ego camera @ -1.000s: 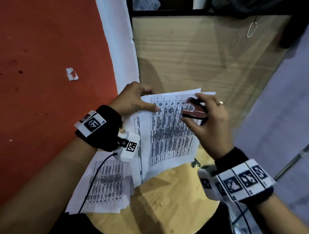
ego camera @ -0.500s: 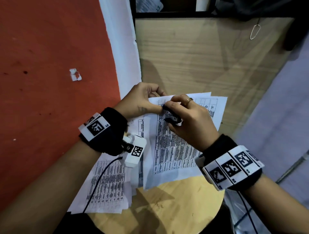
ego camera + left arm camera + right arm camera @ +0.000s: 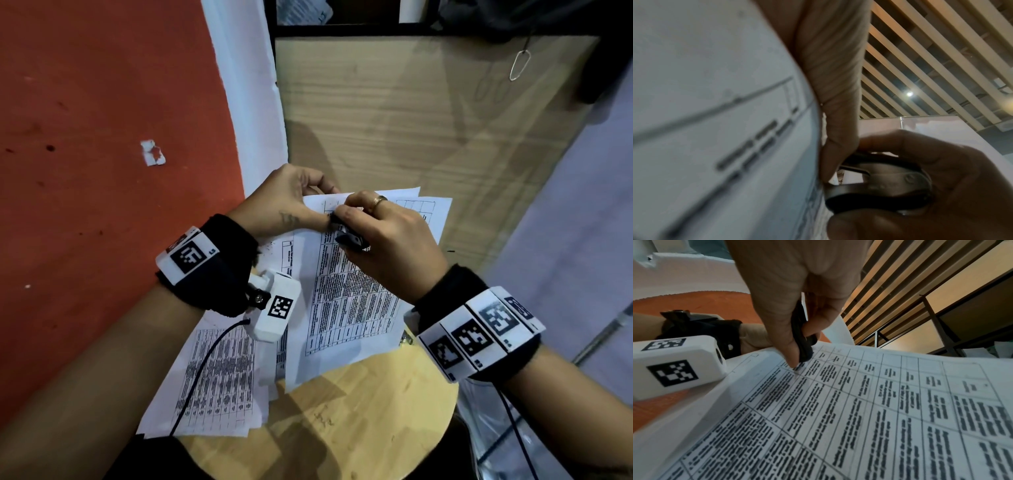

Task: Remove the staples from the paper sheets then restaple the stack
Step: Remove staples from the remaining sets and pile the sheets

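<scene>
Black plastic of the staple remover (image 3: 349, 238) now sits at the top-left corner of the printed paper sheets (image 3: 349, 301), near the frame centre; a second ago I held it over mid-page. My right hand (image 3: 390, 236) pinches it, fingers curled round; my left hand (image 3: 287, 202) pinches that same corner. I judge the claws are meeting a staple, though the staple itself is hidden. More sheets (image 3: 215, 377) lie lower left on the round wooden table (image 3: 359, 421).

On the round table (image 3: 359, 418) lies a paper stack (image 3: 219, 383) at its left edge, and a second sheaf (image 3: 352, 308) stands above the table's far side.
</scene>
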A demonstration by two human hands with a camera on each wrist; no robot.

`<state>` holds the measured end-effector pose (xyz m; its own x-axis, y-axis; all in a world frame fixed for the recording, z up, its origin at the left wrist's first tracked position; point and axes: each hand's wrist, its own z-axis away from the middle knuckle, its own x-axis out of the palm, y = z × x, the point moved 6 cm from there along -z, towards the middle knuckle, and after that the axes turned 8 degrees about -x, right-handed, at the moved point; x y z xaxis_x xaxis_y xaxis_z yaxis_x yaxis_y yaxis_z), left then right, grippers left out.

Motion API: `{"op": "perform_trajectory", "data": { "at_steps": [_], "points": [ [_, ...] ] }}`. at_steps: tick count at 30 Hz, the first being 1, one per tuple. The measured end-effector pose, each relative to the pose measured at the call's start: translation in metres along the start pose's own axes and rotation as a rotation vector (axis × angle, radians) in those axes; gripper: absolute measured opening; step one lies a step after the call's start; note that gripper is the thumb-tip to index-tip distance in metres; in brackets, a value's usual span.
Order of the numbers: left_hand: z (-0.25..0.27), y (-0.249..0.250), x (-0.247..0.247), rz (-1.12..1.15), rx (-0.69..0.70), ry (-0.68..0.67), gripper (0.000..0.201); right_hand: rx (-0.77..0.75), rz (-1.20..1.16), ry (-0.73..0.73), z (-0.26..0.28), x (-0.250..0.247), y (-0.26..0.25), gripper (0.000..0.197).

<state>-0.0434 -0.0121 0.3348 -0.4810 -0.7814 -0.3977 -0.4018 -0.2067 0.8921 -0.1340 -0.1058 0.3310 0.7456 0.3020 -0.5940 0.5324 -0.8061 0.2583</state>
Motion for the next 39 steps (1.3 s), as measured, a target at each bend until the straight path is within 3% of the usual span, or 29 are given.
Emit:
{"op": "perform_trajectory", "data": {
  "at_steps": [11, 14, 17, 22, 33, 39],
  "points": [
    [-0.002, -0.001, 0.001, 0.018, -0.021, -0.033, 0.029, -0.031, 0.006, -0.058, -0.004, 0.007, 0.000, 0.020],
    [-0.002, 0.000, 0.000, 0.029, -0.018, -0.040, 0.030, -0.036, 0.021, -0.046, -0.005, 0.004, 0.002, 0.013],
    [-0.002, 0.002, 0.000, 0.034, -0.013, -0.065, 0.035, -0.049, 0.008, -0.020, -0.004, 0.002, 0.002, 0.022],
    [-0.003, 0.002, -0.001, 0.054, 0.002, -0.067, 0.026, -0.019, 0.001, 0.014, -0.003, 0.001, 0.008, 0.013],
    [-0.001, -0.002, -0.004, 0.091, 0.051, -0.057, 0.029, 0.219, -0.416, 0.186, 0.011, -0.006, 0.029, 0.023],
    [0.001, 0.003, -0.005, 0.082, 0.083, -0.025, 0.033, 0.285, -0.532, 0.253, 0.012, -0.008, 0.035, 0.030]
  ]
}}
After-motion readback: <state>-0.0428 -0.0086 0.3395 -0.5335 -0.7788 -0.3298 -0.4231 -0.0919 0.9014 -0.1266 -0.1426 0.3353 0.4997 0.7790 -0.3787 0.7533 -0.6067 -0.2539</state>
